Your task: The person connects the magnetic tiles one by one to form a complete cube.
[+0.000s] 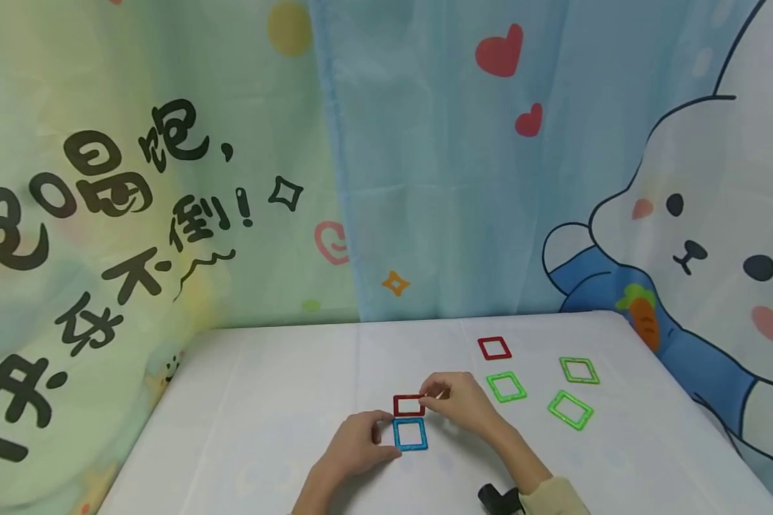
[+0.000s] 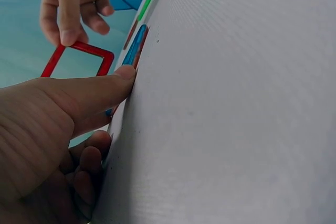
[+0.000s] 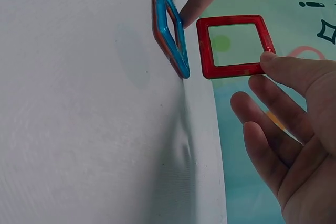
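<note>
My right hand (image 1: 460, 402) pinches a red square frame (image 1: 396, 406) at its right side, thumb against index finger. In the right wrist view, that red frame (image 3: 204, 48) stands upright while the other fingers of my right hand (image 3: 310, 145) spread loosely below. A blue square frame (image 1: 412, 448) lies flat on the table, held at its left side between the thumb and index finger of my left hand (image 1: 357, 445). Along the underside of the blue frame (image 3: 164, 22) runs a reddish layer. Seen from the head, the upright red frame appears just behind the blue one.
On the white table (image 1: 264, 400), another red frame (image 1: 482, 349) lies at the back right. Several green frames, one of them a green frame (image 1: 496, 392) near my right hand, lie on the right side. A printed curtain (image 1: 425, 179) hangs behind the table's back edge.
</note>
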A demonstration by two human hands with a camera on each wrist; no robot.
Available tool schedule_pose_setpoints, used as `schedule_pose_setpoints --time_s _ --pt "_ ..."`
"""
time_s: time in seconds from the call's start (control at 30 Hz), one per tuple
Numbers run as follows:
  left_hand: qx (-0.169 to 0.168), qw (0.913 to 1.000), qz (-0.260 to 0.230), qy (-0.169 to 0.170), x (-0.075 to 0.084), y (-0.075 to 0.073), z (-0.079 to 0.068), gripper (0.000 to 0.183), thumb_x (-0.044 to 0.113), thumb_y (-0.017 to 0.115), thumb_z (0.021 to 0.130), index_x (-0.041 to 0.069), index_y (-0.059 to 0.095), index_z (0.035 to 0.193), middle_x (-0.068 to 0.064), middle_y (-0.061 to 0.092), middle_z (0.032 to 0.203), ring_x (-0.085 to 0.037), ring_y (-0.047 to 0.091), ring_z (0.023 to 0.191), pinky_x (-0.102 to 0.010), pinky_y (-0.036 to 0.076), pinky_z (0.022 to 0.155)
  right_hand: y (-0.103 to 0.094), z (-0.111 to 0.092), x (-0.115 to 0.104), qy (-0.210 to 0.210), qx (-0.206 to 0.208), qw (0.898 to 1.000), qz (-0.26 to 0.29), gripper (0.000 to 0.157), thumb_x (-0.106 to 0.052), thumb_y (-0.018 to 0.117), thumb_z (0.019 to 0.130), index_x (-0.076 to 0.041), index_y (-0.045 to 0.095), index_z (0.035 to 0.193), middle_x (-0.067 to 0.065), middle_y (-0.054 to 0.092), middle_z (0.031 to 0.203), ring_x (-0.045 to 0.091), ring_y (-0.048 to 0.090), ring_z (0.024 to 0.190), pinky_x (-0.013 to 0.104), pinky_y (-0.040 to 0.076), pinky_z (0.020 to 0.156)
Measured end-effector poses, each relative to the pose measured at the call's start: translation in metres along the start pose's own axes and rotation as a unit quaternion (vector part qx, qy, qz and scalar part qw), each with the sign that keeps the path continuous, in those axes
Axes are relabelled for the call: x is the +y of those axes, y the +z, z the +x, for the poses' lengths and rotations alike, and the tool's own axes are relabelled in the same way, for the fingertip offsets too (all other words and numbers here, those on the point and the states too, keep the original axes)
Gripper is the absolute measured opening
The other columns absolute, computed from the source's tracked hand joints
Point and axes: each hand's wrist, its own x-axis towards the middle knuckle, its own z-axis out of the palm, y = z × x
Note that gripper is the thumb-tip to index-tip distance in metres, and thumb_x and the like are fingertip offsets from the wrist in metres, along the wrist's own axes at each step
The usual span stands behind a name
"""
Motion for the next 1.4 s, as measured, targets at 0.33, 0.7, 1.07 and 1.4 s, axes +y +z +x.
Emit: schedule_pose_setpoints --time_s 0.33,0.7,1.07,1.4 --pt "0.002 1.0 0.003 0.006 0.0 0.003 0.002 0.052 0.032 0.086 0.073 0.009 0.069 0.116 0.009 0.049 0.061 -0.004 0.042 0.055 -0.023 0.036 0.053 0.004 -0.002 0.005 0.009 -0.004 1.0 -0.005 0.006 -0.016 0.076 0.085 -0.018 0.071 0.086 -0.01 0.067 0.079 0.01 0.056 0.07 0.026 0.047 0.062" --pt "-0.002 1.0 0.002 0.001 0.0 0.002 0.001 0.052 0.033 0.086 0.073 0.009 0.068 0.116 0.009 0.049 0.062 -0.005 0.042 0.055 -0.024 0.035 0.052 0.008 -0.002 0.005 0.011 -0.003 1.0 -0.003 0.007 -0.013 0.076 0.084 -0.017 0.071 0.085 -0.011 0.067 0.078 0.011 0.055 0.069 0.026 0.047 0.063" --pt "0.006 0.9999 0.012 0.004 -0.003 0.002 0.002 0.052 0.034 0.085 0.073 0.011 0.067 0.116 0.009 0.049 0.063 -0.005 0.042 0.056 -0.023 0.035 0.052 0.01 -0.001 -0.002 0.029 0.011 0.999 -0.015 0.009 -0.013 0.077 0.083 -0.018 0.07 0.083 -0.011 0.065 0.075 0.011 0.053 0.068 0.026 0.046 0.062" --pt "0.005 0.9996 -0.026 -0.001 -0.002 -0.003 0.004 0.046 0.031 0.079 0.082 0.01 0.066 0.12 0.007 0.055 0.078 -0.007 0.049 0.071 -0.027 0.042 0.064 0.008 0.001 -0.002 0.015 0.001 1.0 -0.009 0.009 -0.014 0.078 0.083 -0.018 0.07 0.083 -0.011 0.066 0.077 0.011 0.054 0.069 0.026 0.046 0.063"
